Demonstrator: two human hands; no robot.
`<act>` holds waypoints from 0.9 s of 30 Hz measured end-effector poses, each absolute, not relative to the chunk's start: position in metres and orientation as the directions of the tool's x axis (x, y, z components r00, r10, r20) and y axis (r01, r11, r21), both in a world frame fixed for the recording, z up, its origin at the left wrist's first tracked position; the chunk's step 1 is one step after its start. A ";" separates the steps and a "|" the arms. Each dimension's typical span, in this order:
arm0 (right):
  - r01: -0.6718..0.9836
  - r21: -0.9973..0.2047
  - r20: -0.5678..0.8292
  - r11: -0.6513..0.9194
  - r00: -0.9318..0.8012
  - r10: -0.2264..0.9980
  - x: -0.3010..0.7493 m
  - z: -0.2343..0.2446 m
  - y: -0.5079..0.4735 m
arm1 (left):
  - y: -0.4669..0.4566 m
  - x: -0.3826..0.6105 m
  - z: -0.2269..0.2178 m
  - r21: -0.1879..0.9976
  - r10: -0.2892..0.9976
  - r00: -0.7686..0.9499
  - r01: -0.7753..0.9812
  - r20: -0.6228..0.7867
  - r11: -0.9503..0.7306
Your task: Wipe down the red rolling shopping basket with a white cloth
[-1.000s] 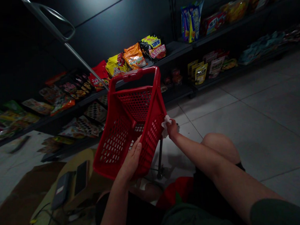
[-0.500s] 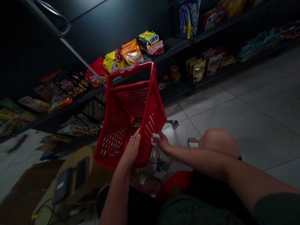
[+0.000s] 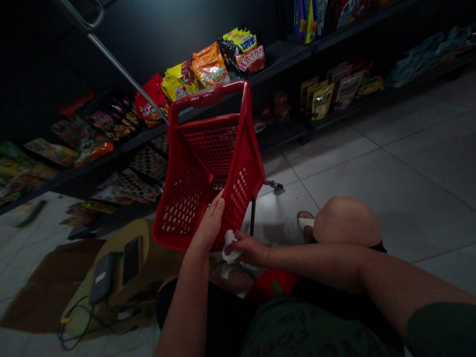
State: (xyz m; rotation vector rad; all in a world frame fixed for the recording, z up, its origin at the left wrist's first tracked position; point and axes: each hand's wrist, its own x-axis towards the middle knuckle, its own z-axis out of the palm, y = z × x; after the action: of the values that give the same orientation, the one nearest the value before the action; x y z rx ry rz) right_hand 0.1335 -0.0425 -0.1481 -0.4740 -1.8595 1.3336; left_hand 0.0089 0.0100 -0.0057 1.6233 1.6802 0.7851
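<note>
A red plastic shopping cart with slotted basket walls stands tilted in view before my knees, its basket hollow facing up toward me. My left hand grips the near side rim, its fingers reaching over the edge; part of them is hidden. In my right hand is a crumpled white cloth, pinched between the fingers. The cloth lies against or very close to the outside of the basket's near lower corner. Below the basket a dark leg and a caster wheel show on the floor.
Shelves with bagged snacks run behind the cart. At left, a tan stool bears a dark phone, a grey device and cables, beside brown cardboard. A metal pole rises behind the cart. Pale tiles spread right.
My right hand has moved the cloth left and down, from the basket's outer side wall to its near lower corner. My left hand stays on the rim. The view has shifted slightly.
</note>
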 end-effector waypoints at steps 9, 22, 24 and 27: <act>-0.081 -0.953 0.293 0.291 -0.487 0.823 0.126 -0.138 -0.045 | 0.013 0.007 -0.008 0.793 0.998 -0.022 0.606 -0.055 0.057; 0.017 -0.952 0.246 0.306 -0.555 0.795 0.135 -0.194 -0.021 | 0.019 0.008 -0.011 0.797 1.000 -0.007 0.604 -0.013 0.015; 0.001 -0.953 0.257 0.303 -0.527 0.810 0.132 -0.189 -0.023 | 0.020 0.008 -0.012 0.796 1.000 -0.009 0.605 -0.013 0.016; -0.035 -0.945 0.306 0.324 -0.439 0.845 0.133 -0.168 -0.004 | 0.021 0.007 -0.014 0.807 1.000 0.010 0.591 -0.006 -0.001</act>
State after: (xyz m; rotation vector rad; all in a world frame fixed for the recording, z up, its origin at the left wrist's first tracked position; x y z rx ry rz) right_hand 0.1333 -0.0036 -0.1677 -0.7346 -1.7010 1.2434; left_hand 0.0075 0.0210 -0.0142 1.6604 1.6486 0.8300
